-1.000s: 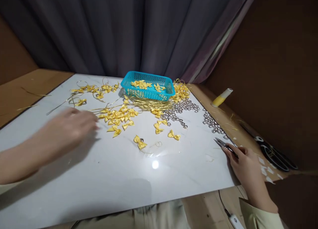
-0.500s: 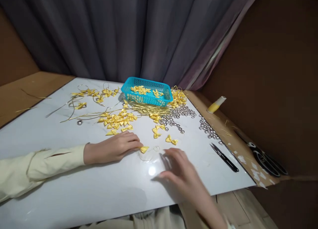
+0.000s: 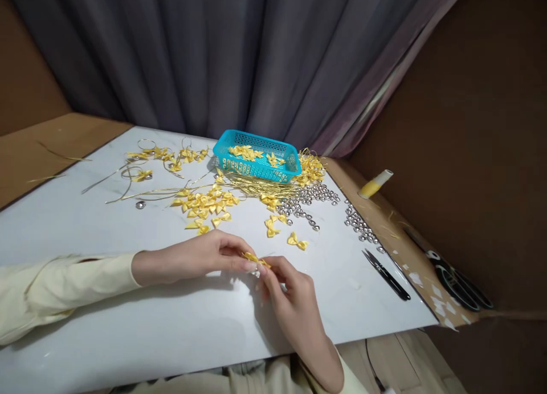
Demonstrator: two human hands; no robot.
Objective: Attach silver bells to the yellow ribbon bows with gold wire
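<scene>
A yellow ribbon bow (image 3: pixel 255 259) is pinched between my two hands above the white board, near its front middle. My left hand (image 3: pixel 205 254) grips its left end with thumb and fingers. From the other side my right hand (image 3: pixel 293 297) holds its right end, fingertips meeting those of the left. Something small and shiny shows under the bow at the fingertips, too small to make out. Behind the hands lie a pile of yellow bows (image 3: pixel 205 203) and a loose bow (image 3: pixel 298 241).
A blue basket (image 3: pixel 256 169) with yellow bows stands at the back, beside gold wires (image 3: pixel 260 187) and silver beads (image 3: pixel 316 193). Black snips (image 3: pixel 387 274) lie right, with large scissors (image 3: pixel 455 280) and a yellow-white tube (image 3: pixel 376 184) beyond.
The bow has been lifted from the board. My right hand has moved left and closed on it beside my left hand. The view has shifted slightly.
</scene>
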